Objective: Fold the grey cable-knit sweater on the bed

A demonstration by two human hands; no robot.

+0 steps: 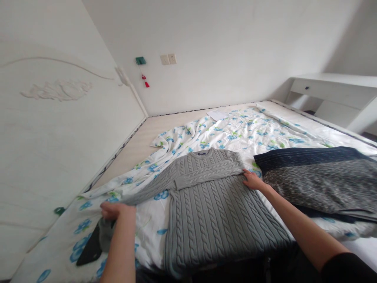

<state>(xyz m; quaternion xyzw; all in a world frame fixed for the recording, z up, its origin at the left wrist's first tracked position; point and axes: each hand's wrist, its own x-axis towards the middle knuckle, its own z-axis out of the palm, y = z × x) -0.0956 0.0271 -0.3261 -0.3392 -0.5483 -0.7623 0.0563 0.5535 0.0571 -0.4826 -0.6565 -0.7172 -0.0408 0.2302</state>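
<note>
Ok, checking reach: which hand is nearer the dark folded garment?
Right: the right hand is just beside the dark folded garment; the left hand is far off, across the grey cable-knit sweater.

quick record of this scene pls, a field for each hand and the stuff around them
left hand: gripping the sleeve end of the grey cable-knit sweater
right hand: fingers on the sweater's edge, beside its folded-across sleeve
bedding: white duvet with blue flowers
nearby: dark striped knit garment to the right; black object below the left hand
further: white paper; white desk
</note>
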